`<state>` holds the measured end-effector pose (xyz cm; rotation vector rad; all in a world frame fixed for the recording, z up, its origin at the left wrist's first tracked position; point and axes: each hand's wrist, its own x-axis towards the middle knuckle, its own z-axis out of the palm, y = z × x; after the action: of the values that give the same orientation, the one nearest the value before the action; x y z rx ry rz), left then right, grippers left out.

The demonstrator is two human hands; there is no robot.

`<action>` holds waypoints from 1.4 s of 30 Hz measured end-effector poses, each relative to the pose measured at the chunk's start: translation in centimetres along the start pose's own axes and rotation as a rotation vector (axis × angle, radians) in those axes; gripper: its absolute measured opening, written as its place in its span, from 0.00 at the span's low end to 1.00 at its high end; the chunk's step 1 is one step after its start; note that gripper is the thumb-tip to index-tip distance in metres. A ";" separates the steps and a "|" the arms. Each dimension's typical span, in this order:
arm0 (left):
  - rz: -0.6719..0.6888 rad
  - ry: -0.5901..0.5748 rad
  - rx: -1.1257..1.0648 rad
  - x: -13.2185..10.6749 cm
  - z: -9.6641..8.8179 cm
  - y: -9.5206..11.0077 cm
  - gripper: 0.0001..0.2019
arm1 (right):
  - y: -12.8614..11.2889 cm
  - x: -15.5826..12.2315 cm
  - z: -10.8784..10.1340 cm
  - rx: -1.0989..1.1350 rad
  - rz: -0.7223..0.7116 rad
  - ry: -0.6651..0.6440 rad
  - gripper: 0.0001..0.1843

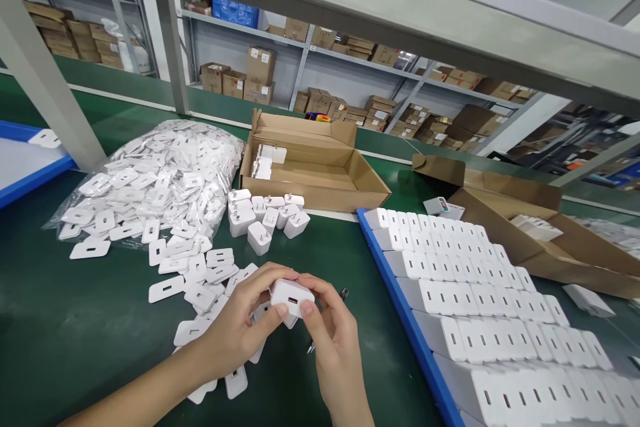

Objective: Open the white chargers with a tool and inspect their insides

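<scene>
A white USB charger (290,293) is held between my two hands, its slotted end face turned toward me. My left hand (245,320) grips its left side, with the thumb on the front edge. From the right, my right hand (330,333) closes on the same charger, thumb pressed near the slot. Loose white slotted cover plates (200,293) lie under and beside my left hand. Behind my hands stands a cluster of white chargers (260,237) with plug pins. A thin dark tool (344,294) lies partly hidden behind my right hand.
At right, a blue-edged tray (395,300) holds rows of white chargers. A clear bag (165,167) of cover plates sits at left. An open cardboard box (320,197) stands behind, another cardboard box (500,227) at right. A metal frame post (173,47) rises at the bench's back.
</scene>
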<state>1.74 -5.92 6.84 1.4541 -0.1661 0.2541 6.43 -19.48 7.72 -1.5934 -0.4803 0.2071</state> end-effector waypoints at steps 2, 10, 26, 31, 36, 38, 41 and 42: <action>-0.002 0.018 0.012 -0.1 0.1 0.0 0.12 | 0.3 -0.1 0.0 -0.028 0.001 0.000 0.13; 0.026 0.069 0.236 -0.6 0.0 -0.1 0.13 | 1.1 -1.5 -4.9 -1.012 0.244 0.118 0.22; 0.092 0.071 0.282 -0.7 -0.1 -0.1 0.13 | -0.7 -0.9 -5.5 0.012 0.088 0.252 0.14; 0.119 0.050 0.300 -0.8 0.0 -0.3 0.15 | -3.3 -2.0 -2.5 0.212 -0.174 0.304 0.11; 0.169 0.052 0.303 -0.6 -0.2 -0.3 0.14 | -2.9 -2.0 -0.6 0.111 -0.255 0.262 0.06; 0.185 0.057 0.305 -0.5 -0.3 -0.3 0.14 | -2.6 -2.2 -0.1 0.080 -0.268 0.275 0.03; 0.190 0.061 0.310 -0.4 -0.4 -0.2 0.15 | -2.4 -2.4 0.3 0.019 -0.329 0.288 0.02; 0.185 0.061 0.314 -0.4 -0.4 -0.2 0.15 | -2.4 -2.4 0.3 -0.003 -0.350 0.268 0.02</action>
<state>1.44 -5.57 6.53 1.7423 -0.2180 0.4921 3.71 -20.21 9.63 -1.4852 -0.5391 -0.2693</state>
